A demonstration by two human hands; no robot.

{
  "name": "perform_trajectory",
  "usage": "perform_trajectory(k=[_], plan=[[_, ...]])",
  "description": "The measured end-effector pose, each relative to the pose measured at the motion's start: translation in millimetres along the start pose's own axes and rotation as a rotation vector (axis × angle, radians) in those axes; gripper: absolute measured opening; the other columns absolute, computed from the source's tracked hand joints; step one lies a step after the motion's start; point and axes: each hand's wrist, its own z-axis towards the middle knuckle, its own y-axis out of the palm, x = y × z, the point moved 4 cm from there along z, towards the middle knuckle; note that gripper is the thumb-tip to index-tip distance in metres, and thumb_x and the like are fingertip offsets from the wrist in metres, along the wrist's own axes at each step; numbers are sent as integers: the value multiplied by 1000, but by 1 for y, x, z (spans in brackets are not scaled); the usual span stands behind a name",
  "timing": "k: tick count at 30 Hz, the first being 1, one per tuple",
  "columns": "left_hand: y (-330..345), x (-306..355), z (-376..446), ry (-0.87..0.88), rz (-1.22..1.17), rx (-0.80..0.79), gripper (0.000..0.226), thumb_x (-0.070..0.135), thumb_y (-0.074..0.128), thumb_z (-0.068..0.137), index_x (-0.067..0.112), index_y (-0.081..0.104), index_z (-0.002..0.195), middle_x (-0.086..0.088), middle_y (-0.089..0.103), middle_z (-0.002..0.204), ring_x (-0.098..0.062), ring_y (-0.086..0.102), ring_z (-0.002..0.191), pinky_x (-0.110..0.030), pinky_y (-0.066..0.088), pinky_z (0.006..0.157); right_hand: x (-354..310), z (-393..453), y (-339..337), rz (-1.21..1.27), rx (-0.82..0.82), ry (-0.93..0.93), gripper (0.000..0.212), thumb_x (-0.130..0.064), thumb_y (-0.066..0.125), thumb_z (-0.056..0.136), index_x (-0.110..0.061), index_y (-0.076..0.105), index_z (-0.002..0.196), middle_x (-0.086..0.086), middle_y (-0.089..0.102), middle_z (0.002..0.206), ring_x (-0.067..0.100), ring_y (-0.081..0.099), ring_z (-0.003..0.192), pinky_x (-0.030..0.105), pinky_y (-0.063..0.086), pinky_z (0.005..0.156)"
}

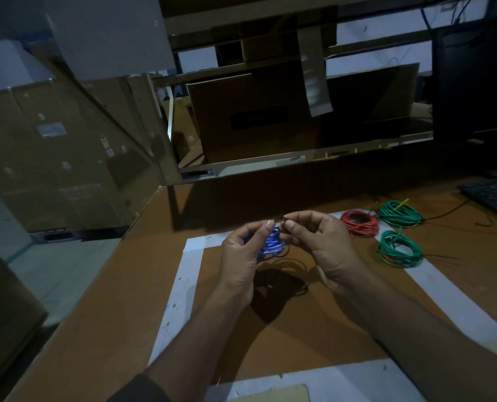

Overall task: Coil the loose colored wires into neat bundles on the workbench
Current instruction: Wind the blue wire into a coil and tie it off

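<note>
Tying up the blue wire bundle

Head view: the left hand [241, 256] grips the blue wire bundle [272, 245] above the workbench [111, 300], while the right hand [314, 242] pinches a thin dark tie at its top. Red bundle [359, 222] and two green bundles [400, 213] lie done nearby. Next, I think, twist the tie tight.

The left hand [241, 256] hides part of the blue wire coil [272, 245]; the keyboard [493, 195] is cut off at the right edge.
</note>
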Motion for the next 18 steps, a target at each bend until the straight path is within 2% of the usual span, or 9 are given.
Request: perform_trajectory(k=[2,5,7,15,18], plan=[[1,1,0,7,11,-2,25,24,75,90,8,76,108,-18,76,109,-33,73,100,-44,60,89,0,0,0,-36,4,-9,11,-4,70,90,-9,72,99,10,78,96,21,74,88,26,62,76],[3,3,-2,20,21,-14,25,20,72,92,3,74,111,-13,77,105,-26,75,96,-32,61,78,-1,-1,0,-124,3,-25,10,-7,70,91,-12,73,99,1,77,92,12,72,85,25,61,73],[3,3,-3,26,32,-19,26,19,72,93,2,73,112,-12,78,105,-25,75,96,-30,61,77,-2,-2,0,-156,-2,-36,9,-8,70,92,-14,73,98,-4,77,90,7,71,84,22,59,69],[5,2,-5,9,32,-16,31,28,74,90,7,76,112,-19,75,112,-37,71,108,-46,57,94,-4,-5,1,-259,25,-105,7,-10,73,90,-13,75,96,-1,76,88,-1,68,80,13,52,67],[6,3,-6,3,30,-27,32,29,74,88,8,77,111,-17,75,112,-33,72,108,-42,58,92,-3,-5,3,-245,13,-93,5,-7,76,87,-10,76,91,2,76,86,6,71,81,20,56,70]])
